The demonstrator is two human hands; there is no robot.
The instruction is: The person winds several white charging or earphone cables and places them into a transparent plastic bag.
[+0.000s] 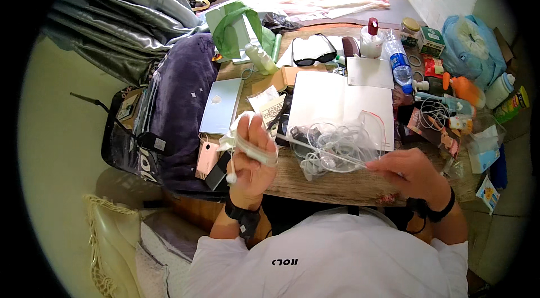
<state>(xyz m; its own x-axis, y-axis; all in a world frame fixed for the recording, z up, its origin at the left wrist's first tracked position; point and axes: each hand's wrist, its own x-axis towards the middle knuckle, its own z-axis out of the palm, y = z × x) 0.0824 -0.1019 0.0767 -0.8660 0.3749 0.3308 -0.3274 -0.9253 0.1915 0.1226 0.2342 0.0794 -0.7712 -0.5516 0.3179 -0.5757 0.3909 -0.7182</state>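
Observation:
A white cable (257, 153) is wound in several turns round the fingers of my left hand (251, 169), which is raised over the front edge of the table with its fingers together. One small white end of the cable hangs down beside the palm. From the loops a double strand stretches across to my right hand (413, 171), where thumb and fingers pinch it. Behind that strand lies a clear plastic bag (371, 129) holding tangled white and grey cables. It rests partly on a white sheet (320, 95).
At the left are a pink device (208, 157), a light blue notebook (222, 105) and a dark purple blanket (183, 106). Water bottle (400, 70), orange spray bottle (467, 91) and coiled white cable (436, 113) crowd the right. Sunglasses (313, 57) lie farther back.

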